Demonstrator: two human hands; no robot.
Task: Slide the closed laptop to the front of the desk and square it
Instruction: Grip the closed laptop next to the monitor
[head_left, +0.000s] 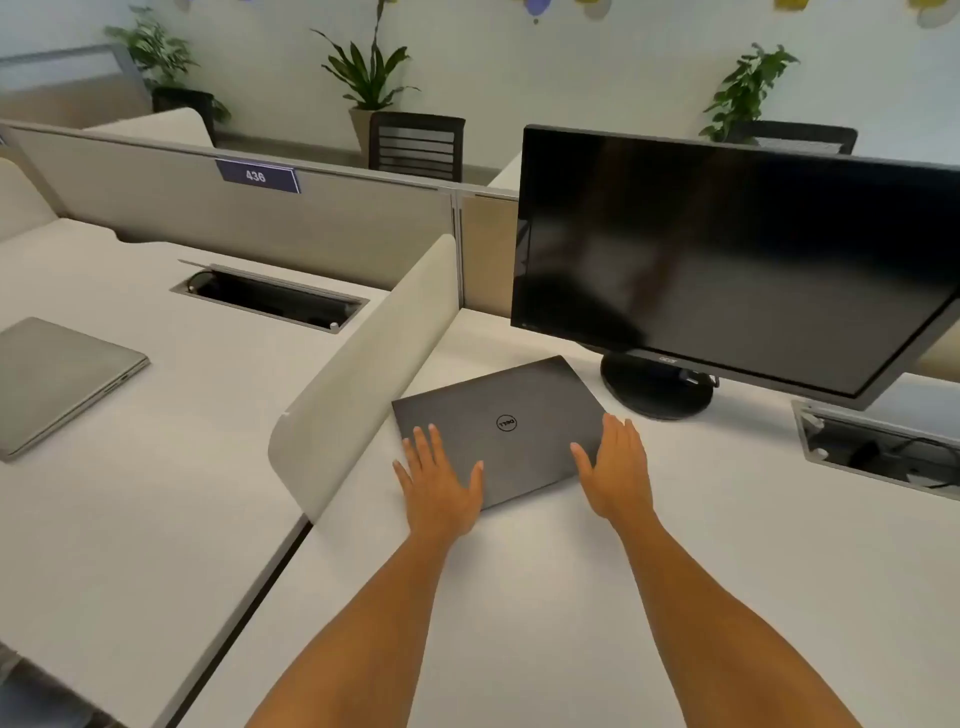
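Observation:
A closed dark grey laptop (511, 410) with a round logo lies skewed on the white desk (519, 597), its far corner close to the monitor's base. My left hand (439, 480) rests flat on its near left corner, fingers spread. My right hand (618, 467) lies flat over its near right edge, fingers together and pointing away from me. Neither hand curls around the laptop; both palms press on top of it.
A black monitor (727, 260) on a round base (657, 387) stands right behind the laptop. A low cream divider (363, 374) runs along the left. An open cable tray (878, 449) sits at the right. A silver laptop (57, 379) lies on the neighbouring desk.

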